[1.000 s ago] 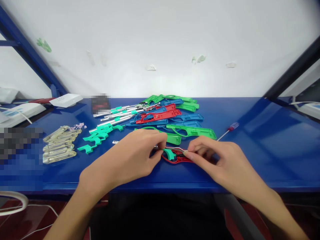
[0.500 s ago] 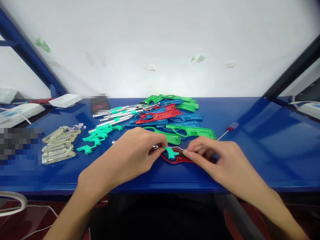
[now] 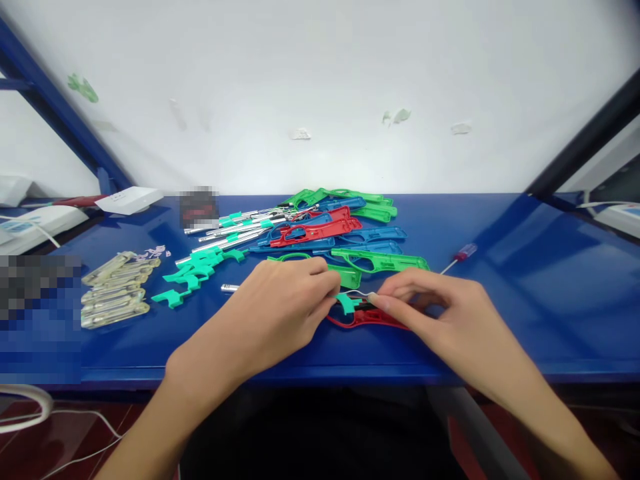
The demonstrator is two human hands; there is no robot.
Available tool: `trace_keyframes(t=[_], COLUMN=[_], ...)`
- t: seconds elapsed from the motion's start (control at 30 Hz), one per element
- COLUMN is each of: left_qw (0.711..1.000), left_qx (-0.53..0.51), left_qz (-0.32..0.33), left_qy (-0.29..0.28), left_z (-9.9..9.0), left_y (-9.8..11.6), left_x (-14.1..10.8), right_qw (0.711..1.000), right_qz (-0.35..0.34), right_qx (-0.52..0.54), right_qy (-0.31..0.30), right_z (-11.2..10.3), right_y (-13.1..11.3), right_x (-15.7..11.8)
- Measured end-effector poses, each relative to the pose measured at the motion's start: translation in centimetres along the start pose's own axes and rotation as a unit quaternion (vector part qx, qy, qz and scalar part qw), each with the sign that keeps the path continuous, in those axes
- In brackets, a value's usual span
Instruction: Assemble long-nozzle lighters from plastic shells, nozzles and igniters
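Note:
My left hand (image 3: 287, 303) is closed over a silver metal lighter tube (image 3: 229, 289), whose end sticks out to the left, and a teal trigger (image 3: 347, 303) pokes out past its fingertips. A thin white wire (image 3: 357, 292) runs above the trigger to my right hand (image 3: 440, 300). There, thumb and forefinger pinch at the wire's end; a small dark part beside them is partly hidden. Beneath both hands lies a red lighter shell half (image 3: 363, 319), its right end covered by my right hand. Just behind is a green shell half (image 3: 345, 275).
Green, blue and red shell halves (image 3: 320, 232) are piled behind, with silver tubes (image 3: 227, 240) at their left. Several teal triggers (image 3: 193, 275) and clear fuel tanks (image 3: 117, 293) lie left on the blue table (image 3: 525, 300). A screwdriver (image 3: 465, 252) rests at right.
My left hand has shifted a little to the right, its fingers curling further over the tube. The trigger has moved right, closer to my right fingertips. More of the tube's left end shows.

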State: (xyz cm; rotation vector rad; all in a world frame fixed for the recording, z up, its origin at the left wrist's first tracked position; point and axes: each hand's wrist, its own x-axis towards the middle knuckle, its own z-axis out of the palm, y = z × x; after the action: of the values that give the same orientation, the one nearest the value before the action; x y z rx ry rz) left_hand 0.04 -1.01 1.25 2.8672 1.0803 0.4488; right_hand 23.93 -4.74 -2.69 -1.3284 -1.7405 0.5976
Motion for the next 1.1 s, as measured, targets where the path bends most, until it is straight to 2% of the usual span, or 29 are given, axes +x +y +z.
trace_keyframes(t=[0.13,0.4,0.57,0.73,0.9,1.1], left_qw=[0.999,0.998,0.999,1.0,0.999,0.999], left_qx=[-0.03,-0.063,-0.038,0.007,0.045,0.006], left_qz=[0.007,0.017,0.015,0.015,0.02,0.026], left_qy=[0.012,0.013,0.004,-0.01,-0.012,0.019], left_z=[-0.1,0.2,0.2,0.3,0.6,0.4], left_y=[-0.1,-0.2,0.1,0.1,0.1,-0.1], left_x=[0.0,0.2,0.3,0.3,0.1,-0.2], right_qw=[1.0,1.0,1.0,0.996,0.993,0.995], right_qz=[0.0,-0.006,-0.013,-0.044,-0.056,-0.079], right_qx=[0.002,-0.008,-0.021,-0.078,-0.091,-0.06], right_qy=[0.015,0.002,-0.012,-0.014,-0.043,0.002], right_z=[0.1,-0.2,-0.2,-0.3,-0.7,-0.6], right_y=[0.1,-0.1,0.0,0.1,0.1,0.4], right_x=[0.0,-0.1,-0.2,-0.8,-1.4,-1.5])
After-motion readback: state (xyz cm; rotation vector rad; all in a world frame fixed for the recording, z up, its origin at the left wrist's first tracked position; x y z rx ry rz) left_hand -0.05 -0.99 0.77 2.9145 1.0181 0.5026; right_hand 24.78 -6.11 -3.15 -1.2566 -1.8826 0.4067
